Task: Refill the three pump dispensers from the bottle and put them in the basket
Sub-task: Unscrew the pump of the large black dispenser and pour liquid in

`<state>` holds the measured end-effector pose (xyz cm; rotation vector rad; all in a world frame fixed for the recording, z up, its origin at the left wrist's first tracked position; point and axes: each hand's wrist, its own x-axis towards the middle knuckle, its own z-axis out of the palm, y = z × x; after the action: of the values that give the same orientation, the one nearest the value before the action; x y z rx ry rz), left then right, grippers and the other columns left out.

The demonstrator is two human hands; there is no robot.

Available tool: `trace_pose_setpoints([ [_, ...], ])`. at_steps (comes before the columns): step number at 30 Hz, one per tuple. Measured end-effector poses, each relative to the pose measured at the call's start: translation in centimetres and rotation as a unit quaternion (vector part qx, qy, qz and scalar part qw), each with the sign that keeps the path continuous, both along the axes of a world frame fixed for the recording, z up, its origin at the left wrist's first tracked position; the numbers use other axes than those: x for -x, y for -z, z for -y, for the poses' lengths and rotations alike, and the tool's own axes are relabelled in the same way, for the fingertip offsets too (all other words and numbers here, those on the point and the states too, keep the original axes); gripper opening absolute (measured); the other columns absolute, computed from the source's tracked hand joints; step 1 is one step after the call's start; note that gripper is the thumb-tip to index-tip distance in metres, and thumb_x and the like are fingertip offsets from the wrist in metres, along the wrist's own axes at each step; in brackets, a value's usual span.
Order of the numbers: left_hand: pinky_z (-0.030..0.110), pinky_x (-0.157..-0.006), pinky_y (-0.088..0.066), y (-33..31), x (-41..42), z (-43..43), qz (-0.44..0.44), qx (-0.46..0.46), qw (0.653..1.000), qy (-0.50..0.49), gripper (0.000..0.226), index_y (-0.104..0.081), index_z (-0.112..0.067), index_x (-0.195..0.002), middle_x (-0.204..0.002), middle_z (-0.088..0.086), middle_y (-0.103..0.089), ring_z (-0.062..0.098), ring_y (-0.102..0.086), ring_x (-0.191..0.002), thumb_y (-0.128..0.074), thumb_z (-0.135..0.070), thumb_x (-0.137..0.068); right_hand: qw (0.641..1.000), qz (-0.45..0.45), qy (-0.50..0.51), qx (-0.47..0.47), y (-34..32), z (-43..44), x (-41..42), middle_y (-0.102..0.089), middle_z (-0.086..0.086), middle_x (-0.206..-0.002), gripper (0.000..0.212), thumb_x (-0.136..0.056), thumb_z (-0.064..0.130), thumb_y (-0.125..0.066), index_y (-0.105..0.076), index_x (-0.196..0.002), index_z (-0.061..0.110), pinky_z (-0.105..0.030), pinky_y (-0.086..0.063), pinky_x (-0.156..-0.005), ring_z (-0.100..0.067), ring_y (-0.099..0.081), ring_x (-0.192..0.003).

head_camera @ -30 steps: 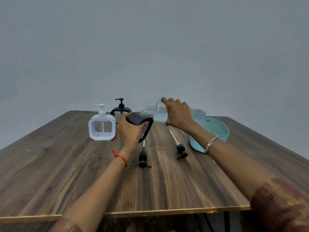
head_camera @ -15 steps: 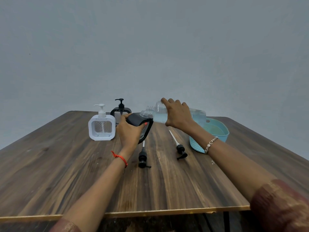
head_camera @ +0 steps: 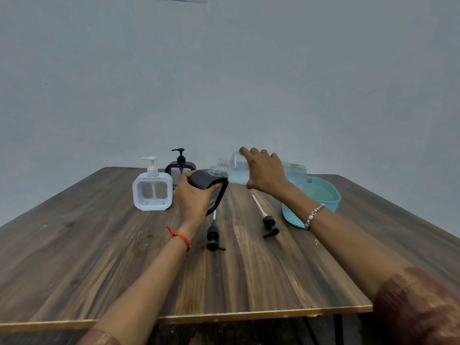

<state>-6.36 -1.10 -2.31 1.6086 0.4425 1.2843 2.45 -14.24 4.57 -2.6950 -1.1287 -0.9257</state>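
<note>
My left hand grips a black pump dispenser with its pump off, tilted with its open neck toward the right. My right hand holds a clear bottle of pale blue liquid on its side, its threaded mouth right at the dispenser's neck. A white dispenser and a second black dispenser stand with pumps on at the back left. The teal basket sits at the right, behind my right wrist.
Two loose black pump heads with white tubes lie on the wooden table: one pump head below my left hand, the other pump head beside the basket. The table's front edge is near me.
The tilted black dispenser has shifted slightly left and closer to the bottle's mouth. Both hands keep their grips.
</note>
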Motion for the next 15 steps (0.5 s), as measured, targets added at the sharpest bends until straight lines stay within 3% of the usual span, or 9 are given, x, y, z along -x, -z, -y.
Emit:
trace_pose_setpoints([
  [15,0.023,-0.074,-0.046,0.12,0.18,0.05,-0.003,0.003,1.0,-0.001,0.062,-0.057,-0.006,-0.111,-0.093,-0.003,-0.056,0.012,-0.055,-0.086,-0.087,-0.017,-0.058,1.0,0.0,0.002,0.009,-0.03,-0.02,0.19,-0.055,-0.007,-0.11,0.076,-0.065,0.012,-0.072,-0.035,-0.132,0.018,-0.037,-0.04,-0.08,-0.03,-0.053,-0.097],
])
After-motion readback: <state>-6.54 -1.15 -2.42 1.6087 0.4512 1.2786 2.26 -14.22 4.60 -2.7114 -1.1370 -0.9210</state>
